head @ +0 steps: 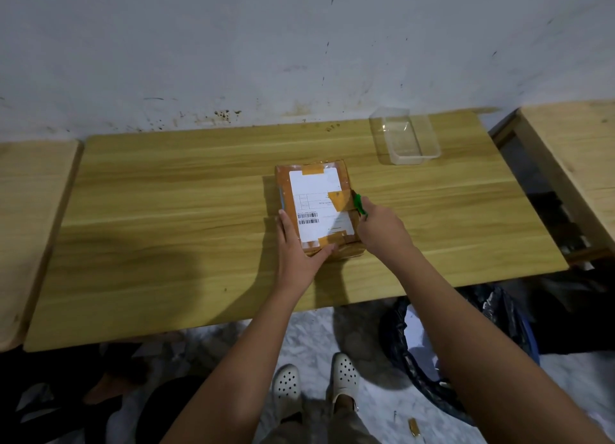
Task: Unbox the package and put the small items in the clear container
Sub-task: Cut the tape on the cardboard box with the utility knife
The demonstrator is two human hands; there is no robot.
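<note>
A taped brown cardboard package (314, 207) with a white shipping label lies flat in the middle of the wooden table (166, 210). My left hand (298, 247) presses on its near left corner, fingers spread over the edge. My right hand (382, 230) grips a small green cutter (360, 205) whose tip touches the package's right edge. The clear container (404, 137) stands at the back right of the table, with nothing seen inside.
A wall rises right behind the table. Further wooden tables flank it at left (30, 210) and right (579, 151). A black bin bag (432, 350) with paper scraps sits on the floor at the lower right, beside my feet in white clogs.
</note>
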